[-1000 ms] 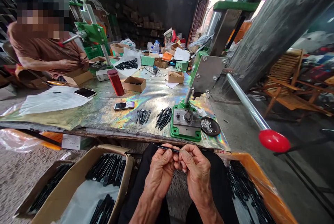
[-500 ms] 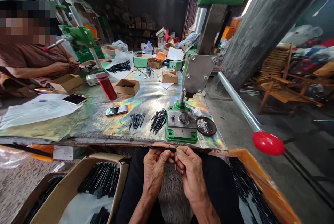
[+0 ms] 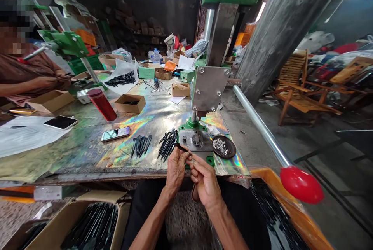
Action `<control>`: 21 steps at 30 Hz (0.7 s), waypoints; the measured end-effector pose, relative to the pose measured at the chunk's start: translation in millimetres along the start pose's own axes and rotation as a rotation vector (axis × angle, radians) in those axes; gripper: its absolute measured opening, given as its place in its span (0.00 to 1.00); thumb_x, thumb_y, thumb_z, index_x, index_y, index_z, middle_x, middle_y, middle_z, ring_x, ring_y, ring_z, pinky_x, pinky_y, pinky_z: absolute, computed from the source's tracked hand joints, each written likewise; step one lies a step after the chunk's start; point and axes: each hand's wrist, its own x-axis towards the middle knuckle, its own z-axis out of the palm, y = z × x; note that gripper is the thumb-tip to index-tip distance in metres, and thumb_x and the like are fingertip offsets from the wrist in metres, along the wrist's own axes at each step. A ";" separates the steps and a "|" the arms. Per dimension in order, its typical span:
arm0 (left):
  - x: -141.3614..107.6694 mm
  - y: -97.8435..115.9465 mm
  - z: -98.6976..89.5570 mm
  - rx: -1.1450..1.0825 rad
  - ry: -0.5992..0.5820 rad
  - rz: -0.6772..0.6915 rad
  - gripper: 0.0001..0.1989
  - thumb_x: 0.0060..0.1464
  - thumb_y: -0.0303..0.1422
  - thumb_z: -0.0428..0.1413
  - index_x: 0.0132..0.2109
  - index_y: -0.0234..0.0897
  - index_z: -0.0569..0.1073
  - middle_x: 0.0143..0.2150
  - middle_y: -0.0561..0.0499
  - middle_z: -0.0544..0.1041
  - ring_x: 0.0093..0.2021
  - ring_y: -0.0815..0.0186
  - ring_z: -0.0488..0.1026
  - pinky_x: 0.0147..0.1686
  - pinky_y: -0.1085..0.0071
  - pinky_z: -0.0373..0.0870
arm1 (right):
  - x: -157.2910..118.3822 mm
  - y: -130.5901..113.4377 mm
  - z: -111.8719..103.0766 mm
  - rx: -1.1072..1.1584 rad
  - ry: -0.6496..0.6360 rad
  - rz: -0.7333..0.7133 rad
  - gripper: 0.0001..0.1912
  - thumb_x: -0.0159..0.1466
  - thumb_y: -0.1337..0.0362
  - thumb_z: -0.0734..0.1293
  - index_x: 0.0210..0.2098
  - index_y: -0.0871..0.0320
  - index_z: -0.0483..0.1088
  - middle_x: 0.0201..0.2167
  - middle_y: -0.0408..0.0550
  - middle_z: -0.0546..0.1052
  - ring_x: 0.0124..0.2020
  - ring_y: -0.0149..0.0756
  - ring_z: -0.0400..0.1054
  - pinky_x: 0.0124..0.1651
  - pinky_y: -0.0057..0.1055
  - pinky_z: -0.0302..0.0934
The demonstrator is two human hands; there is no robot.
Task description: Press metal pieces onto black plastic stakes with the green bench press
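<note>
My left hand (image 3: 175,170) is closed around a slender black piece (image 3: 181,147), its wider end pointing up and left. My right hand (image 3: 204,178) pinches at the other end of that piece; whether a small part sits between its fingertips cannot be made out. Both hands are at the table's front edge, just before the green hand press (image 3: 210,88) and its metal bed plate (image 3: 189,138). To the right of the bed, small silver pins (image 3: 220,146) lie in a dark round dish (image 3: 232,149). Two bunches of similar black pieces (image 3: 167,145) lie left of the press.
The press lever's red knob (image 3: 301,184) juts out at right. Cardboard box (image 3: 124,219) and orange crate (image 3: 303,222) hold black pieces beside my legs. A phone (image 3: 115,133), red flask (image 3: 102,105) and small box (image 3: 130,104) stand on the table. A co-worker (image 3: 32,71) sits at far left.
Both hands have risen from below the table edge to in front of the press bed, bringing the black piece along, now tilted. The view has shifted to the right.
</note>
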 end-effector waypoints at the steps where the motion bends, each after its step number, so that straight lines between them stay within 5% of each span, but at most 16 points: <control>1: 7.2 -1.9 2.3 -0.006 -0.016 0.005 0.06 0.47 0.34 0.54 0.34 0.37 0.68 0.26 0.55 0.71 0.26 0.70 0.69 0.26 0.75 0.68 | 5.3 -0.6 -2.7 -0.003 0.014 0.000 0.19 0.46 0.64 0.74 0.39 0.62 0.77 0.25 0.45 0.68 0.20 0.24 0.50 0.18 0.18 0.42; 10: 72.2 -20.4 23.2 0.038 -0.085 0.014 0.07 0.47 0.34 0.52 0.34 0.37 0.66 0.27 0.54 0.71 0.23 0.71 0.67 0.23 0.75 0.67 | -6.0 -42.6 -36.2 -0.100 0.081 -0.041 0.19 0.49 0.60 0.76 0.38 0.62 0.75 0.24 0.44 0.67 0.20 0.24 0.51 0.19 0.19 0.46; 15: 84.3 -32.6 25.9 0.078 -0.070 0.024 0.06 0.48 0.35 0.52 0.34 0.38 0.66 0.27 0.55 0.69 0.24 0.71 0.67 0.22 0.76 0.67 | -26.7 -58.9 -65.6 -0.212 0.129 -0.056 0.18 0.53 0.58 0.75 0.40 0.61 0.74 0.26 0.46 0.69 0.21 0.23 0.52 0.20 0.18 0.47; 21: 89.6 -39.5 26.6 0.136 -0.063 0.044 0.06 0.48 0.34 0.52 0.34 0.37 0.67 0.26 0.55 0.69 0.23 0.72 0.67 0.22 0.76 0.68 | -46.5 -49.4 -78.2 -0.247 0.208 -0.039 0.18 0.53 0.56 0.76 0.39 0.60 0.74 0.25 0.46 0.69 0.18 0.22 0.53 0.18 0.17 0.48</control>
